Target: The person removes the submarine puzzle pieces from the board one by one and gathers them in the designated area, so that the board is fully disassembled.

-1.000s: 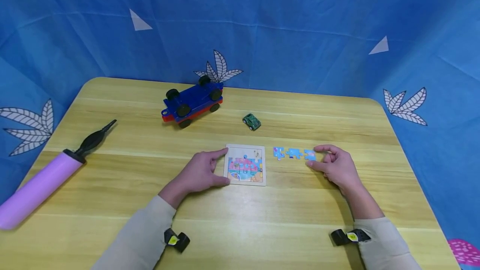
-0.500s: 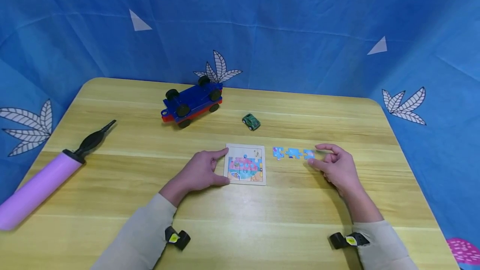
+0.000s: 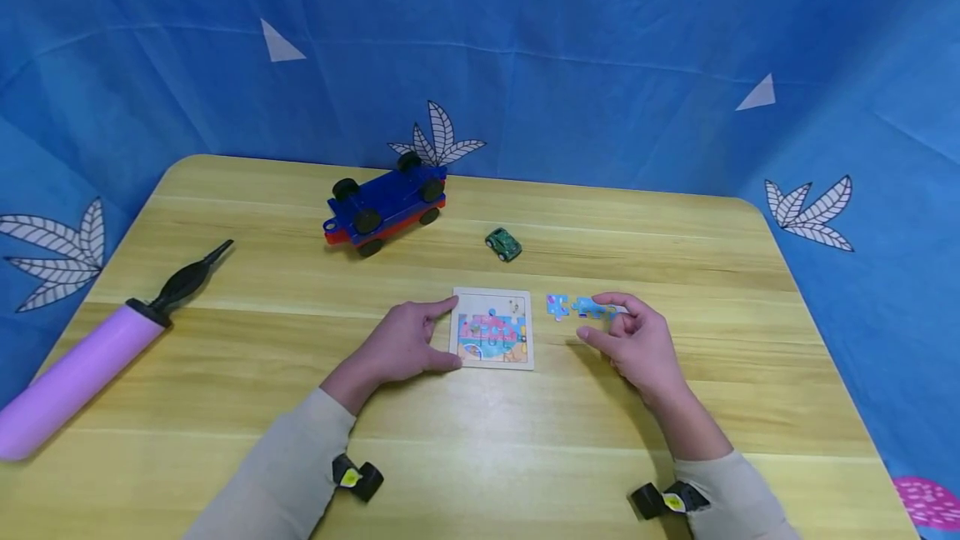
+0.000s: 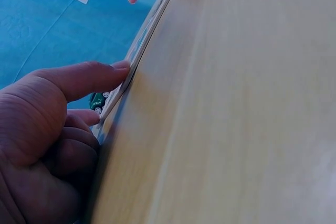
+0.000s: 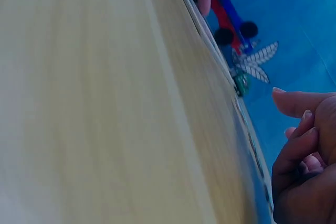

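While the head view looks down on both hands, the left wrist view shows the puzzle tray (image 3: 474, 304) side-on, a thin slab with the thumb of your left hand (image 3: 401, 342) against its edge. That hand is spread wide, thumb and index finger at the tray's two nearest corners. Your right hand (image 3: 641, 348) has thumb and index finger well apart, over a row of loose blue puzzle pieces (image 3: 587, 307), one partly hidden by your fingers.

Just right of your left hand, the square tray has a pale rim, a partly filled pink and blue picture and a whitish upper area.

Both hands work above a pale wood-grain table (image 3: 480, 448). Beyond your left hand sits a blue and red toy vehicle (image 3: 390, 202), wheels up, with a green toy car (image 3: 503, 244) to its right. Left of that hand lies a lilac pump (image 3: 82, 382) with a black nozzle. Blue patterned cloth (image 3: 600, 65) hangs behind.
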Motion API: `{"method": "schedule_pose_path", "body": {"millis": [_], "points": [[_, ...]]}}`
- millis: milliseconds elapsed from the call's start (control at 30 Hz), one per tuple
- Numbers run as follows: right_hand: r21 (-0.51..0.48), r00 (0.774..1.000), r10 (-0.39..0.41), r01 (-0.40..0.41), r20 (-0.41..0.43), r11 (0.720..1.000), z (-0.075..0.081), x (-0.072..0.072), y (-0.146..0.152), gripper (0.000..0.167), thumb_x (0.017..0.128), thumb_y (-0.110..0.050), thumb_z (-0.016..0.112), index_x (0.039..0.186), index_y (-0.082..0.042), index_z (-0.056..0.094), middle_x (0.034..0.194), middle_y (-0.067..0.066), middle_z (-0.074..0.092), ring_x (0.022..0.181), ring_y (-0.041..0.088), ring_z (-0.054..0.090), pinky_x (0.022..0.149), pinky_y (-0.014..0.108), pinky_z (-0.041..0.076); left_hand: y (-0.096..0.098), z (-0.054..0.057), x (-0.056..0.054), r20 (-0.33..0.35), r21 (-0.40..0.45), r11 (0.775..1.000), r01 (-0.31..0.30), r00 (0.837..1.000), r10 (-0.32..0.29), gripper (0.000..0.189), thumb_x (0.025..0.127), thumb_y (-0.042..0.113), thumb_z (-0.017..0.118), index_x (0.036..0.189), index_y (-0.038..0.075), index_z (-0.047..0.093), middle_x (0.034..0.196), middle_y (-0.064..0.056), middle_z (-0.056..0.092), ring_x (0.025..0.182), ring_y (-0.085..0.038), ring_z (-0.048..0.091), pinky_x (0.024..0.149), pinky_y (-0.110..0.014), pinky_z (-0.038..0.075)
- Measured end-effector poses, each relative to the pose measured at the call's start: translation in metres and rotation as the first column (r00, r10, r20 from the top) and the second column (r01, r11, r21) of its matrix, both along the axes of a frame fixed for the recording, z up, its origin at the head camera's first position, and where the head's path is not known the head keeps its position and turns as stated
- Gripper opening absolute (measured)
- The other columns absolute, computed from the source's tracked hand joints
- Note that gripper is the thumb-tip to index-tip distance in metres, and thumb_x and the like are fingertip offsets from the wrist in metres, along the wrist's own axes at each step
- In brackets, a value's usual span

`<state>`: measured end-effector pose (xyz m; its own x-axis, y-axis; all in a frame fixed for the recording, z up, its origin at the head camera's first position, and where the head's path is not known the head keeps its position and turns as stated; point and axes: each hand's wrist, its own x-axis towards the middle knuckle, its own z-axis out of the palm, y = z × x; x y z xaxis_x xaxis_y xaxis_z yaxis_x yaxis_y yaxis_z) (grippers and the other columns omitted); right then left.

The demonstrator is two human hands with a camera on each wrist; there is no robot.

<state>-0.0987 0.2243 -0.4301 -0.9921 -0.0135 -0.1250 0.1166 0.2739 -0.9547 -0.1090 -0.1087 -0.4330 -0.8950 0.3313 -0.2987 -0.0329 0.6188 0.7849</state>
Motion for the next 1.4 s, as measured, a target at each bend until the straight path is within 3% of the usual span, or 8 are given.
{"method": "schedule_pose_path", "body": {"millis": [533,833,1067,1200,1400], "points": [[-0.033,0.989,0.147,-0.148,-0.034,0.988,-0.003,0.002,-0.048,0.052,0.08,-0.001,0.083,0.127,-0.004,0.062,0.06,0.001,0.034,0.049,0.011,0.031,0.048,0.024,0.032,-0.001,-0.002,0.0,-0.022,0.012,1.0,0.009,1.0,-0.009,0.089,0.075,0.028,0.09,0.151,0.014,0.046,0.057,0.003,0.029,0.048,-0.015,0.025,0.053,-0.031,0.024],[0.007,0.978,0.206,-0.206,-0.039,0.979,-0.002,-0.004,-0.073,0.05,0.079,-0.003,0.084,0.125,-0.004,0.064,0.06,0.001,0.033,0.049,0.012,0.03,0.048,0.025,0.032,-0.001,-0.003,0.0,-0.032,0.015,1.0,0.017,0.999,-0.016,0.088,0.076,0.027,0.089,0.151,0.014,0.046,0.056,0.004,0.028,0.048,-0.014,0.024,0.053,-0.031,0.024],[-0.001,0.958,0.281,-0.281,-0.064,0.96,-0.002,-0.009,-0.089,0.051,0.079,0.0,0.083,0.126,-0.001,0.064,0.059,0.003,0.036,0.048,0.012,0.032,0.049,0.025,0.034,-0.002,-0.003,-0.001,-0.03,-0.011,1.0,0.019,0.999,-0.019,0.086,0.076,0.029,0.088,0.151,0.016,0.047,0.056,0.004,0.03,0.047,-0.014,0.027,0.052,-0.031,0.025],[0.037,0.945,0.32,-0.318,-0.065,0.947,-0.002,-0.013,-0.098,0.049,0.078,-0.001,0.084,0.123,-0.003,0.065,0.057,0.001,0.039,0.049,0.012,0.036,0.055,0.027,0.04,-0.002,-0.002,-0.001,-0.028,-0.005,1.0,0.019,0.999,-0.019,0.086,0.076,0.029,0.088,0.151,0.016,0.047,0.056,0.004,0.031,0.047,-0.014,0.028,0.051,-0.03,0.025],[0.092,0.933,0.359,-0.355,-0.034,0.93,-0.004,-0.017,-0.106,0.047,0.077,-0.003,0.085,0.12,-0.006,0.066,0.058,-0.001,0.042,0.051,0.012,0.038,0.057,0.027,0.038,-0.002,-0.003,-0.001,-0.039,0.002,1.0,0.02,0.999,-0.02,0.086,0.076,0.028,0.089,0.15,0.016,0.048,0.056,0.004,0.031,0.046,-0.014,0.028,0.05,-0.03,0.025]]}}
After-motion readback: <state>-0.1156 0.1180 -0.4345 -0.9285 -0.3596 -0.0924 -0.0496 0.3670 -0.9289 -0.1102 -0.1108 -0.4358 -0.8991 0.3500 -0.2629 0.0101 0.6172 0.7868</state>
